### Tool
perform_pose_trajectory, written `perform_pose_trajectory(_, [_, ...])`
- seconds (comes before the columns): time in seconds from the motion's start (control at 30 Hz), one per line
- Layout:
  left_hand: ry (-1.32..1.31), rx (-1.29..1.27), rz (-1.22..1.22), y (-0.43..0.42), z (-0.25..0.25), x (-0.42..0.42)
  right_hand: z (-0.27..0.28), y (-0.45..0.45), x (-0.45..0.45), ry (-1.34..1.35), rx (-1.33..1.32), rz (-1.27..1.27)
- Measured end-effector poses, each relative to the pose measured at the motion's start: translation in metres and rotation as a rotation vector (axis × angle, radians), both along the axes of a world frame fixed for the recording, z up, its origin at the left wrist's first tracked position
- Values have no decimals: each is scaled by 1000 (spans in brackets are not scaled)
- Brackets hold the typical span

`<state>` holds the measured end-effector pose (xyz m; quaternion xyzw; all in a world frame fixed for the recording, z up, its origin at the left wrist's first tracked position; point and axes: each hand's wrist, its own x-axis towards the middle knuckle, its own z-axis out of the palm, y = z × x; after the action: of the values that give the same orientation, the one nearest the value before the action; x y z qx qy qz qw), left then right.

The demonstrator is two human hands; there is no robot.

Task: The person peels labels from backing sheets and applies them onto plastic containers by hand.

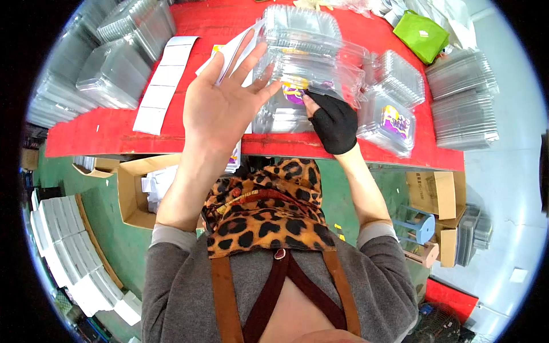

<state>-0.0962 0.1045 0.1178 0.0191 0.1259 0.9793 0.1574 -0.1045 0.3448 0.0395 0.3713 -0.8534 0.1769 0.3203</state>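
My left hand (pixel 222 103) is raised over the red table (pixel 223 17), palm up and fingers spread, beside a white sheet (pixel 231 50) whose contact with the fingers I cannot make out. In a black fingerless glove, my right hand (pixel 333 119) has its thumb and fingers together at a purple and yellow label (pixel 294 91) on a clear plastic container (pixel 281 117). Behind stands a stack of clear containers (pixel 300 24). Another clear box with a purple label (pixel 396 121) lies to the right.
Stacked clear containers (pixel 114 71) fill the table's left, with a strip of white labels (pixel 166 80) beside them. More stacks (pixel 464 108) and a green bag (pixel 421 36) are at the right. Below the table are cardboard boxes (pixel 130 197) and a blue stool (pixel 420 226).
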Motion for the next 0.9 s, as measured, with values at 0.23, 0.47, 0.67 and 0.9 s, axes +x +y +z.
perform_pose_trajectory(0.23, [10, 9, -20, -1, -2, -2, -1, 1, -15, 51, 60, 31])
perform_pose_trajectory(0.47, [-8, 35, -23, 1, -2, -1, 4, 1, -18, -301, 111, -47])
perform_pose_trajectory(0.67, [-4, 0, -7, 2, -2, 1, 18, -11, -3, -594, 27, -123])
perform_pose_trajectory(0.9, [-29, 41, -7, 3, -4, 2, 3, -30, 6, -336, -65, -54])
